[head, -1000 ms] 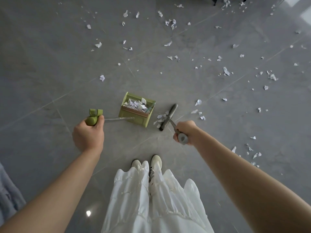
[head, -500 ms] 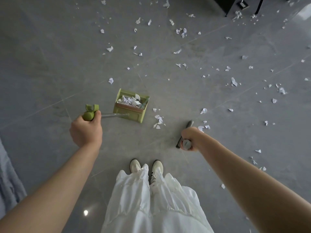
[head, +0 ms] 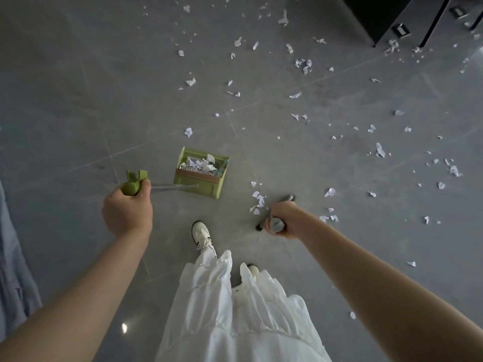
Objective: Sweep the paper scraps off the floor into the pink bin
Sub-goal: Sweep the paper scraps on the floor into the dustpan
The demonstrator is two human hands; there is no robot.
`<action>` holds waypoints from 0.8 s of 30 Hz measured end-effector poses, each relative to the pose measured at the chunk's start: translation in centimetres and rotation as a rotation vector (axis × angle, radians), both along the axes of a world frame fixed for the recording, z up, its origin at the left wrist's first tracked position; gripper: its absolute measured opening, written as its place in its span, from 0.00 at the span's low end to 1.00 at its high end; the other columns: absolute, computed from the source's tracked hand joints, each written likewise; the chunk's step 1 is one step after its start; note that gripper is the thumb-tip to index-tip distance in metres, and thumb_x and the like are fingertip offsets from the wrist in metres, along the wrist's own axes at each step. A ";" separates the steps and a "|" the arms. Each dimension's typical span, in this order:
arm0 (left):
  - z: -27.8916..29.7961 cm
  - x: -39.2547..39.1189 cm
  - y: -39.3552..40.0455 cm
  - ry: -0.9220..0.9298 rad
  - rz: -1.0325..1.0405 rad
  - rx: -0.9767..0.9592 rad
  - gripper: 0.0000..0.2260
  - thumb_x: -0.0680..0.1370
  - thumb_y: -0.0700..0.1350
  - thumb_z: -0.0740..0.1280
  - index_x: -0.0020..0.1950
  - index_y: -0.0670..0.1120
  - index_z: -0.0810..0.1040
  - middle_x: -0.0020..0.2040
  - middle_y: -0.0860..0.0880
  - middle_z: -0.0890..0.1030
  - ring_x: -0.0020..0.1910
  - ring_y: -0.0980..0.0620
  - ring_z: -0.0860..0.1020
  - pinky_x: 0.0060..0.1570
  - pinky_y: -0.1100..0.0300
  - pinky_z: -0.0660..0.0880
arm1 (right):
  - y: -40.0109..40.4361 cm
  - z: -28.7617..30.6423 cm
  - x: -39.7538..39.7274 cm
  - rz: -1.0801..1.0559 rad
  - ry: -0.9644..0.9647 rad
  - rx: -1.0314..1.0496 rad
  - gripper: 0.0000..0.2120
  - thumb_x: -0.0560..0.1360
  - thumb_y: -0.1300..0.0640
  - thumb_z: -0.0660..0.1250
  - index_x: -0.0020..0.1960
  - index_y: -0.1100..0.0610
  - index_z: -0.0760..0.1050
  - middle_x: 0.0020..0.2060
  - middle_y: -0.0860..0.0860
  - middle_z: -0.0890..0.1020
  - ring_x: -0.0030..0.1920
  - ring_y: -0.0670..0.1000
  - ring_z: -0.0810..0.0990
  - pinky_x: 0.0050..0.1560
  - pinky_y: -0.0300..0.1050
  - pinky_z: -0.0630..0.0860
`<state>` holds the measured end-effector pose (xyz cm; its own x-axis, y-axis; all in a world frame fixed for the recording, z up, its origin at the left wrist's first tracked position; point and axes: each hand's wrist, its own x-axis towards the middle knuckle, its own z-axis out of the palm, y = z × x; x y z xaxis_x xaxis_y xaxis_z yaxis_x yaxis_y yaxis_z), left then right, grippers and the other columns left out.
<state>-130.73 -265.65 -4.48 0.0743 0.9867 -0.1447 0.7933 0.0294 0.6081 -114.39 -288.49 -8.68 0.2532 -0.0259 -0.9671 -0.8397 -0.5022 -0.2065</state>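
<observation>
White torn paper scraps [head: 380, 150] strewn across grey floor [head: 78, 100]

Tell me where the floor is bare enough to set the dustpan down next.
Bare floor lies left of the green dustpan, out beyond the left hand. Crowded: paper scraps by the broom and across the upper right toward the dark cabinet.

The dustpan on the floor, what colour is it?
Light green dustpan, seen in the head view.

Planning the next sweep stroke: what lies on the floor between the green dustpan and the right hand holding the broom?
In the head view, a small cluster of white paper scraps lies on bare grey tile between the green dustpan and the right hand.
</observation>
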 end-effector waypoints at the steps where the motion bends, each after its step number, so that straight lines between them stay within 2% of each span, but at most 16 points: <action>1: -0.2 0.0 1.1 0.000 0.003 -0.006 0.19 0.74 0.54 0.71 0.44 0.37 0.81 0.42 0.35 0.81 0.44 0.35 0.79 0.39 0.53 0.67 | 1.4 -0.2 0.3 -0.010 -0.003 0.004 0.14 0.77 0.65 0.56 0.60 0.61 0.73 0.45 0.58 0.77 0.25 0.50 0.73 0.20 0.37 0.71; 3: -0.5 0.0 3.4 -0.001 0.008 -0.012 0.19 0.74 0.54 0.71 0.44 0.37 0.81 0.42 0.34 0.81 0.44 0.34 0.78 0.38 0.53 0.66 | 4.4 -0.5 1.1 -0.049 -0.001 0.019 0.14 0.78 0.63 0.57 0.62 0.60 0.73 0.47 0.58 0.78 0.24 0.50 0.72 0.22 0.38 0.71; 5: -0.6 0.0 5.5 0.000 0.021 -0.002 0.18 0.74 0.53 0.71 0.44 0.36 0.81 0.42 0.34 0.81 0.43 0.34 0.78 0.38 0.53 0.66 | 7.3 -0.5 1.8 -0.084 -0.026 0.028 0.14 0.76 0.67 0.54 0.57 0.59 0.72 0.50 0.60 0.78 0.26 0.49 0.71 0.22 0.37 0.72; 8: -0.8 -0.2 9.4 0.007 0.038 -0.002 0.18 0.75 0.53 0.71 0.44 0.36 0.81 0.40 0.33 0.80 0.42 0.34 0.78 0.37 0.54 0.65 | 12.3 -0.5 2.5 -0.108 -0.067 0.036 0.15 0.76 0.69 0.52 0.58 0.57 0.69 0.61 0.63 0.77 0.28 0.49 0.70 0.21 0.37 0.71; 10: -1.1 -0.5 12.0 0.010 0.033 -0.007 0.18 0.75 0.53 0.71 0.42 0.37 0.80 0.39 0.34 0.80 0.41 0.35 0.78 0.36 0.54 0.65 | 15.4 -0.3 2.8 -0.153 -0.071 0.074 0.12 0.77 0.70 0.53 0.53 0.58 0.68 0.55 0.62 0.79 0.31 0.50 0.71 0.20 0.37 0.71; 11: -1.2 -0.6 13.1 0.015 0.028 -0.010 0.17 0.75 0.53 0.71 0.41 0.37 0.80 0.37 0.36 0.79 0.40 0.35 0.78 0.36 0.54 0.65 | 16.8 -0.1 3.1 -0.163 -0.074 0.096 0.10 0.77 0.71 0.53 0.50 0.59 0.68 0.48 0.61 0.78 0.34 0.51 0.74 0.20 0.37 0.72; 12: -1.4 -0.7 14.2 0.018 0.024 -0.022 0.17 0.75 0.53 0.71 0.40 0.39 0.79 0.36 0.37 0.77 0.40 0.35 0.77 0.36 0.54 0.65 | 18.3 0.1 3.3 -0.161 -0.069 0.113 0.10 0.77 0.72 0.53 0.47 0.60 0.68 0.44 0.59 0.77 0.41 0.54 0.80 0.20 0.36 0.72; 13: -1.5 -0.8 15.7 0.016 0.024 -0.032 0.16 0.75 0.53 0.71 0.39 0.40 0.78 0.35 0.39 0.77 0.40 0.35 0.77 0.36 0.54 0.65 | 20.1 0.1 3.4 -0.165 -0.059 0.130 0.11 0.77 0.72 0.52 0.45 0.60 0.69 0.46 0.57 0.79 0.52 0.57 0.82 0.21 0.36 0.72; 14: -1.6 -0.9 16.8 0.013 0.024 -0.031 0.16 0.75 0.53 0.71 0.38 0.40 0.78 0.35 0.38 0.77 0.40 0.35 0.78 0.36 0.54 0.65 | 21.5 -0.1 3.6 -0.179 -0.061 0.145 0.12 0.76 0.73 0.52 0.43 0.60 0.69 0.50 0.56 0.80 0.61 0.60 0.78 0.24 0.36 0.71; 15: -1.7 -0.9 17.5 0.016 0.026 -0.026 0.16 0.75 0.53 0.71 0.39 0.40 0.78 0.36 0.37 0.78 0.40 0.35 0.78 0.36 0.54 0.65 | 22.5 0.0 3.8 -0.178 -0.065 0.157 0.12 0.76 0.74 0.52 0.44 0.61 0.69 0.55 0.56 0.80 0.64 0.60 0.75 0.26 0.37 0.70; 16: -1.8 -1.0 18.6 0.020 0.038 -0.022 0.16 0.75 0.52 0.71 0.39 0.40 0.79 0.37 0.36 0.79 0.40 0.35 0.78 0.36 0.54 0.66 | 24.0 -0.3 3.9 -0.173 -0.072 0.149 0.12 0.75 0.74 0.52 0.47 0.61 0.70 0.58 0.55 0.79 0.62 0.59 0.77 0.28 0.38 0.70; 17: -1.7 -1.1 19.5 0.020 0.048 -0.020 0.15 0.75 0.52 0.71 0.40 0.40 0.79 0.38 0.36 0.79 0.40 0.36 0.78 0.36 0.55 0.66 | 25.2 -0.2 4.1 -0.166 -0.087 0.143 0.12 0.75 0.73 0.53 0.50 0.61 0.70 0.57 0.55 0.79 0.55 0.57 0.82 0.27 0.37 0.70; 18: -1.7 -1.1 20.2 0.019 0.057 -0.022 0.15 0.75 0.52 0.71 0.39 0.40 0.79 0.38 0.36 0.79 0.40 0.36 0.78 0.37 0.55 0.65 | 26.2 -0.1 4.2 -0.142 -0.111 0.137 0.11 0.76 0.73 0.54 0.50 0.62 0.71 0.50 0.55 0.80 0.43 0.55 0.81 0.24 0.37 0.71; 19: -1.7 -1.1 20.9 0.018 0.069 -0.022 0.15 0.75 0.52 0.71 0.39 0.40 0.79 0.37 0.37 0.79 0.40 0.36 0.78 0.37 0.55 0.65 | 27.1 0.0 4.5 -0.119 -0.129 0.137 0.09 0.76 0.73 0.54 0.47 0.63 0.70 0.42 0.55 0.77 0.34 0.53 0.76 0.22 0.36 0.71; 21: -1.7 -1.2 22.6 0.012 0.098 -0.021 0.15 0.75 0.52 0.71 0.39 0.39 0.79 0.37 0.37 0.79 0.40 0.36 0.78 0.37 0.55 0.65 | 29.0 0.3 5.1 -0.080 -0.133 0.145 0.11 0.76 0.74 0.53 0.40 0.62 0.67 0.36 0.55 0.70 0.30 0.53 0.70 0.20 0.37 0.72; 24: -1.8 -1.2 24.7 0.003 0.133 -0.002 0.15 0.75 0.51 0.71 0.37 0.40 0.77 0.36 0.37 0.79 0.38 0.36 0.78 0.36 0.55 0.65 | 31.2 0.1 6.0 -0.068 -0.124 0.146 0.10 0.77 0.73 0.53 0.39 0.63 0.65 0.36 0.56 0.67 0.25 0.52 0.69 0.19 0.36 0.70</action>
